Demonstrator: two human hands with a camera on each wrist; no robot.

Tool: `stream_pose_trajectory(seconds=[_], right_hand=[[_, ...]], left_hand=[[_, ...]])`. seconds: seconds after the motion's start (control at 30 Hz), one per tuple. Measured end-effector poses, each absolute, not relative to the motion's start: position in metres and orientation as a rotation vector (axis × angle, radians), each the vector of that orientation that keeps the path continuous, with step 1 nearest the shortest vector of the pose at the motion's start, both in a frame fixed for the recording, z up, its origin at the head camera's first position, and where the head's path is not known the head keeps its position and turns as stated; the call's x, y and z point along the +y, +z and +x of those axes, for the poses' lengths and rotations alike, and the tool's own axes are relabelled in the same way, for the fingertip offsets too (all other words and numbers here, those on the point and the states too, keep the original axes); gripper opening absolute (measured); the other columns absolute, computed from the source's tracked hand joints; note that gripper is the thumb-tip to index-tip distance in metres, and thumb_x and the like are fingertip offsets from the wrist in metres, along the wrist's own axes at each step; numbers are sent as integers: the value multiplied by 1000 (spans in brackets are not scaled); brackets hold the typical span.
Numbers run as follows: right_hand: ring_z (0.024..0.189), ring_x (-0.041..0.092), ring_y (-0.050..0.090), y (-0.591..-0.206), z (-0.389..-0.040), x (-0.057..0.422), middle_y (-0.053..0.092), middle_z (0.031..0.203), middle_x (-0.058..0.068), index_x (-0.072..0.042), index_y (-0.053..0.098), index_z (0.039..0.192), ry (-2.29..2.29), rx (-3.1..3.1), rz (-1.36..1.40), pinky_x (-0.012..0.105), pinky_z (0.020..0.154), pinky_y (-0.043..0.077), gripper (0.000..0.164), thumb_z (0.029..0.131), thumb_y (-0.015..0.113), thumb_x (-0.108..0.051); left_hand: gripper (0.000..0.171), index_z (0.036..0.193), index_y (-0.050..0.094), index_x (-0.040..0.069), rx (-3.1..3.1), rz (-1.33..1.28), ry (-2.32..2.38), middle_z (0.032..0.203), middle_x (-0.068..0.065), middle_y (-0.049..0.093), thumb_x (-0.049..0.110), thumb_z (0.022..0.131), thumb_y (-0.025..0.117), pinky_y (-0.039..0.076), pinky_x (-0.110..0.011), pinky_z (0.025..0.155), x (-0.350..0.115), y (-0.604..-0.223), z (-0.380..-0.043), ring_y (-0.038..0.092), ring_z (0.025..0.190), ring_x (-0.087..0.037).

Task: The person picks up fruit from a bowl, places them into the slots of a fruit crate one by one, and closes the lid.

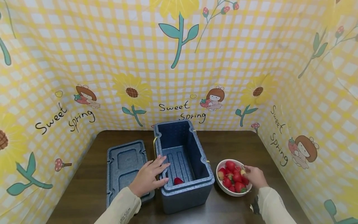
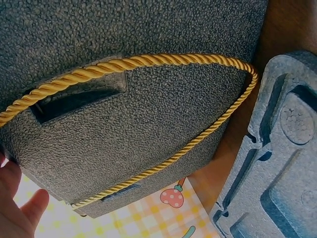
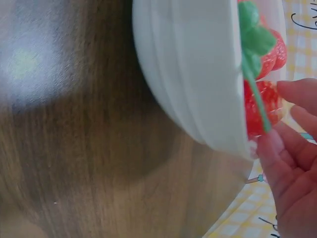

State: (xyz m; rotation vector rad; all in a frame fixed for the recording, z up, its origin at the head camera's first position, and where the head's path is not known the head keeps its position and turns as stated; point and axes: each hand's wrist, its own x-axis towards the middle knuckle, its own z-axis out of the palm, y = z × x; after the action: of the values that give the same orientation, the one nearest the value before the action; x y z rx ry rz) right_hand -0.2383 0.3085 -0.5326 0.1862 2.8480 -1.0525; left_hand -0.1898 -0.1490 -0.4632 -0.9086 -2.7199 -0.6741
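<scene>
A deep blue-grey foam box (image 1: 185, 199) stands lidless on the table, with one red strawberry (image 1: 177, 181) on its floor at the near end. My left hand (image 1: 149, 175) rests on the box's left rim, its fingers spread over the edge. To the right of the box is a white bowl (image 1: 232, 193) heaped with red toy strawberries (image 1: 237, 177), some with green leaves. At the bowl's right side my right hand (image 1: 255, 176) pinches a strawberry (image 3: 262, 106) between thumb and fingertips. That strawberry is still at the rim in the right wrist view.
The box's matching lid (image 1: 126, 165) lies flat on the brown wooden table (image 1: 237, 143), left of the box. A yellow twisted rope (image 2: 148, 60) loops along the box's outer side. Yellow checked cloth (image 1: 179, 81) hangs around the back and sides.
</scene>
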Motion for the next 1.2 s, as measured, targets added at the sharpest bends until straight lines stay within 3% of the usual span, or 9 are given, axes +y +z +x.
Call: stream_pose_trajectory(seconds=[0.2, 0.37, 0.7, 0.83, 1.0, 1.2], right_hand=[[72, 26, 57, -534, -241, 306, 65, 88, 24, 15, 59, 116, -927, 2862, 2, 37, 67, 55, 46, 74, 69, 2], [61, 24, 55, -539, -240, 301, 62, 75, 17, 11, 65, 106, -855, 2884, -111, 33, 53, 52, 42, 65, 67, 6], [68, 23, 55, -549, -240, 296, 64, 84, 14, 8, 66, 99, -905, 2782, -25, 36, 59, 54, 36, 63, 72, 9], [67, 24, 55, -551, -240, 297, 66, 86, 16, 6, 66, 105, -851, 2862, -130, 35, 56, 53, 42, 63, 69, 10], [70, 26, 57, -547, -241, 299, 65, 91, 21, 6, 65, 109, -882, 2853, -62, 36, 54, 55, 44, 65, 71, 8], [82, 32, 59, -538, -243, 301, 63, 102, 28, 10, 59, 120, -944, 2816, 44, 40, 63, 57, 54, 68, 73, 6]], left_hand=[[52, 133, 59, 10, -2730, -894, -693, 146, -11, 44, 40, 90, 60, 32, -55, 104, -150, -464, -189, 33, 138, -29], [52, 133, 59, 10, -2732, -883, -713, 145, -12, 44, 40, 90, 61, 32, -55, 104, -151, -463, -189, 33, 138, -30], [52, 131, 60, 10, -2716, -891, -719, 145, -11, 46, 41, 90, 61, 33, -55, 104, -148, -463, -189, 35, 137, -30], [52, 132, 60, 10, -2738, -887, -722, 145, -11, 45, 40, 89, 61, 32, -54, 105, -147, -462, -188, 33, 138, -30], [53, 132, 59, 9, -2741, -893, -723, 145, -13, 45, 40, 90, 61, 32, -55, 105, -148, -462, -188, 33, 138, -30], [52, 132, 60, 10, -2730, -888, -715, 144, -12, 46, 40, 89, 61, 32, -55, 104, -148, -462, -188, 34, 138, -30]])
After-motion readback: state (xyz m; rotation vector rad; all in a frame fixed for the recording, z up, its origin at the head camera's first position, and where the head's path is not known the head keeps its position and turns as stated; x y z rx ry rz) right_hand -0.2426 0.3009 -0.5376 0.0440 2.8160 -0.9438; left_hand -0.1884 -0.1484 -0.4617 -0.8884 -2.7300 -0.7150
